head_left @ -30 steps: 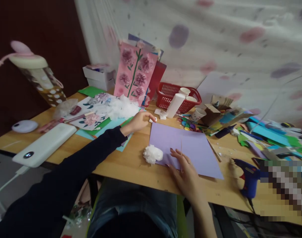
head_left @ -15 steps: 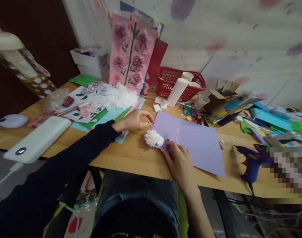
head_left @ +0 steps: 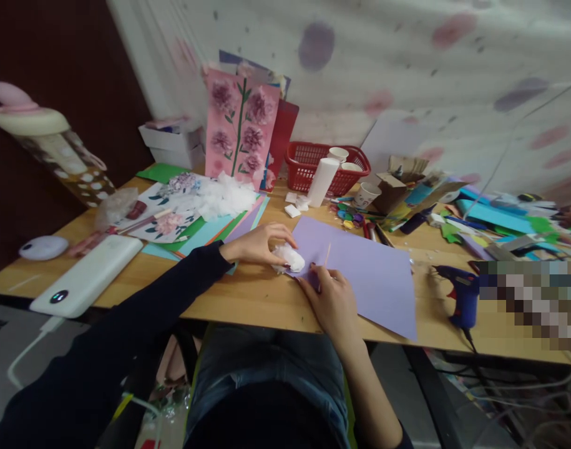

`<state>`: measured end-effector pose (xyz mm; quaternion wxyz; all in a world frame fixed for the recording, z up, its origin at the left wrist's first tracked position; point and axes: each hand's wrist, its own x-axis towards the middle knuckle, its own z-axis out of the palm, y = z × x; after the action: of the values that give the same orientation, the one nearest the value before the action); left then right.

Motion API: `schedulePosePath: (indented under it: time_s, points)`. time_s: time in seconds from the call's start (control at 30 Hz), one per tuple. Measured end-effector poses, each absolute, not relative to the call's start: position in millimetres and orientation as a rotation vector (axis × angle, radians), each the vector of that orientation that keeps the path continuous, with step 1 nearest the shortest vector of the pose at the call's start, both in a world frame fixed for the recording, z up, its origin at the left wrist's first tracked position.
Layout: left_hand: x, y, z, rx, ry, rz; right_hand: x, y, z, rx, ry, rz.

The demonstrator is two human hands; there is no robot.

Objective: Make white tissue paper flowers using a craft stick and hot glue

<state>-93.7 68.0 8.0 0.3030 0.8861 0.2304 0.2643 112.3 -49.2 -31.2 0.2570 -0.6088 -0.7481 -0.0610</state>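
A purple sheet (head_left: pixel 379 274) lies on the wooden table. At its left edge sits a fluffy white paper ball (head_left: pixel 292 258). My left hand (head_left: pixel 261 244) curves around the ball's left side, thumb and fingers pinching it. Just right of the ball, my right hand (head_left: pixel 332 298) rests on the sheet with its thumb and index finger close together. A thin wooden stick (head_left: pixel 328 254) rises from between those fingers, its lower end hidden by them.
Behind the sheet stand a red basket (head_left: pixel 300 169), a white roll (head_left: pixel 323 182) and paper cups. A blue glue gun (head_left: pixel 465 298) lies at the right. At the left are a white power bank (head_left: pixel 86 274), coloured papers and white tissue pieces (head_left: pixel 226 196).
My left hand has moved right and down and taken hold of the white paper ball. My right hand stays by the ball with the stick. The view has shifted slightly.
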Motion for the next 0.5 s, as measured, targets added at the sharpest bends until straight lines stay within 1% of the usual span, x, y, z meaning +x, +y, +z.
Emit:
schedulePosePath:
  time_s: [0.23,0.5]
  points:
    - [-93.0,64.3,12.5,2.469,0.607,0.603,113.9,-50.6,-32.9,-1.608,-1.992,-0.118]
    - [-89.9,66.2,5.9,2.393,0.62,0.682,114.1,-50.8,-32.5,-1.612,-2.021,-0.069]
